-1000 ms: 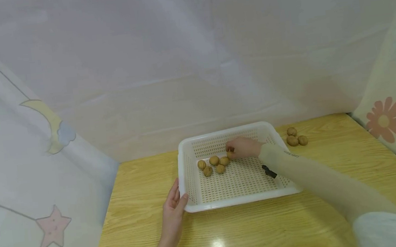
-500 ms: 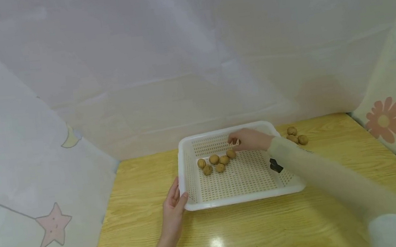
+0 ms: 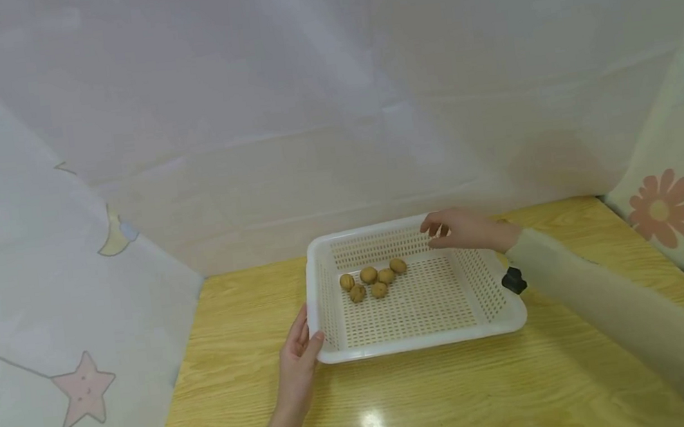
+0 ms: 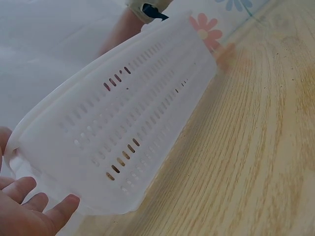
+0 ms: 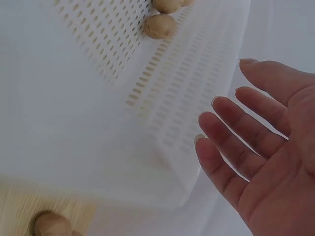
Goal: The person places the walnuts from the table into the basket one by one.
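I see my left hand [image 3: 297, 357] at lower centre-left of the head view, fingers straight, palm turned inward, forearm rising from the bottom edge. My right hand [image 3: 463, 230] sits right of centre, fingers loosely spread and relaxed, gripping nothing. Right arm stretches diagonally from the lower right corner, pale sleeve, dark strap at the wrist.

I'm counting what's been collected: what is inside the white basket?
Six walnuts lie clustered on the floor of the white basket, toward its far left. The right hand hovers open over the far right corner, holding nothing, and hides the bit of wall behind it.
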`<state>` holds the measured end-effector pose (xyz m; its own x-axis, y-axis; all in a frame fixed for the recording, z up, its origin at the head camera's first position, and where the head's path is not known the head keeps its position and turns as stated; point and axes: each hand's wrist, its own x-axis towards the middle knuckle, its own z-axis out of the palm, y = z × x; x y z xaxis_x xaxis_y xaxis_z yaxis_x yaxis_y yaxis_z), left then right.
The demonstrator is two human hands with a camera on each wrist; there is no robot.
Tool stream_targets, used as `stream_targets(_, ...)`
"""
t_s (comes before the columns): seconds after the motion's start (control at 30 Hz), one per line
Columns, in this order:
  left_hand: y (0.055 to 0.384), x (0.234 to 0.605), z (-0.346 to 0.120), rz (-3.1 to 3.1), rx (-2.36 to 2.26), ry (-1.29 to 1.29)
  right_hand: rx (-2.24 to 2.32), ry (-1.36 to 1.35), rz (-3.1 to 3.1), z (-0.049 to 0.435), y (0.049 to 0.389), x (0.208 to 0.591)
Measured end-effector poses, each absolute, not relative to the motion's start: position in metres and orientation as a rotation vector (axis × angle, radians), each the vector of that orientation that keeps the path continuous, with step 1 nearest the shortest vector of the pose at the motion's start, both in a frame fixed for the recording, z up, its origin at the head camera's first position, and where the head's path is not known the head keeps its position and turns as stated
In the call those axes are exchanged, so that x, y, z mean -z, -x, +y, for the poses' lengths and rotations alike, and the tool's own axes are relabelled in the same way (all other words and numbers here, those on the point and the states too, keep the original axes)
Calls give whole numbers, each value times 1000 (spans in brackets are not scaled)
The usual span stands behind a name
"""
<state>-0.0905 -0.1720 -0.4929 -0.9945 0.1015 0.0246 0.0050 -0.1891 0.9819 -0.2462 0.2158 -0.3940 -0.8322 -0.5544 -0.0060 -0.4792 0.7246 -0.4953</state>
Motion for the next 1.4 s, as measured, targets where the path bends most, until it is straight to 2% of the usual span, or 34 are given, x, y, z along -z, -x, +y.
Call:
stream_targets(0.5, 93, 494, -173, 1964, -2376, -158, 847, 593, 2874, 309, 226, 392)
stream_targets(0.83, 94, 494, -172, 1968, -2380, -132, 758, 449, 2869, 361, 231, 431)
stream_targets(1.07, 93, 495, -171, 1950, -2388, -112, 706, 335, 2865, 378, 234, 458)
stream_targets(1.4, 94, 497, -171, 1939, -2398, -121, 614, 312, 2922, 380, 240, 475)
